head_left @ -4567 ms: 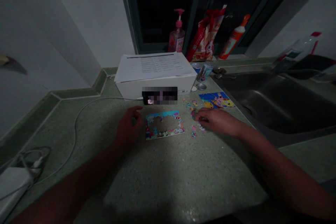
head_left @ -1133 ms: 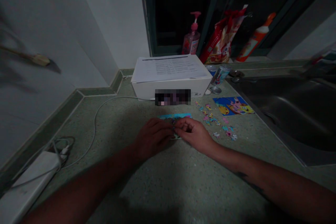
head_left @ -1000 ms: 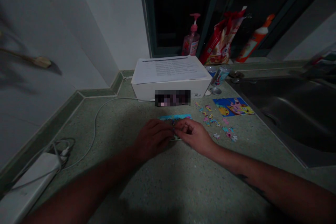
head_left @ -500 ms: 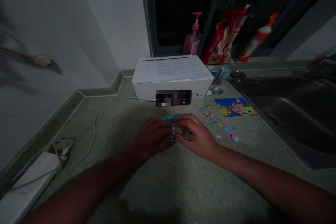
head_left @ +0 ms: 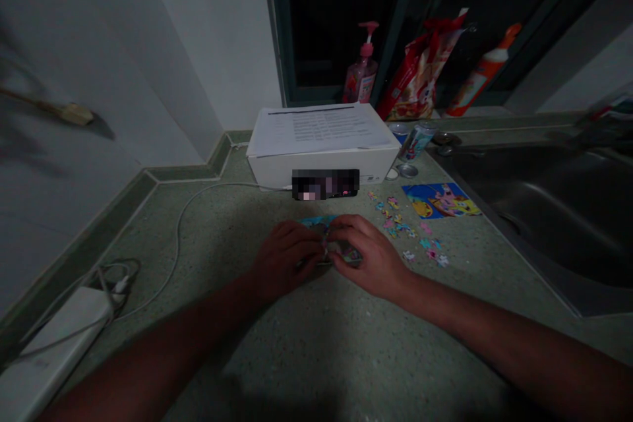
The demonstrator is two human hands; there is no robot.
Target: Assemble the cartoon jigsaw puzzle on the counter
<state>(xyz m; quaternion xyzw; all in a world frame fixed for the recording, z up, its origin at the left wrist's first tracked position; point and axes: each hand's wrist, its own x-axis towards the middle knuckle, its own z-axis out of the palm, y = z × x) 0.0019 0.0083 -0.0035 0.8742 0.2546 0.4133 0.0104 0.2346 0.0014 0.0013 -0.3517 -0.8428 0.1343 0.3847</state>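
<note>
A small colourful jigsaw puzzle frame (head_left: 321, 221) lies on the green speckled counter (head_left: 316, 343), mostly hidden under both my hands. My left hand (head_left: 287, 262) rests on its left part with curled fingers. My right hand (head_left: 370, 258) covers its right part, fingertips pinched together against the left hand's fingertips over the frame; whatever they pinch is too small to make out. Several loose puzzle pieces (head_left: 410, 237) lie scattered just right of my right hand. A printed reference picture (head_left: 440, 200) lies further right.
A white box (head_left: 321, 145) topped with a printed sheet stands behind the puzzle. A steel sink (head_left: 554, 204) sits at right. A pink pump bottle (head_left: 362, 72), red bag (head_left: 420, 72), orange bottle (head_left: 479, 76) and tilted can (head_left: 416, 142) stand behind. A white cable (head_left: 178, 237) and power strip (head_left: 54, 336) lie left.
Earlier my right hand was out among the loose pieces and the left beside the frame. Both hands have since come together over the frame. In the last half second they barely shifted.
</note>
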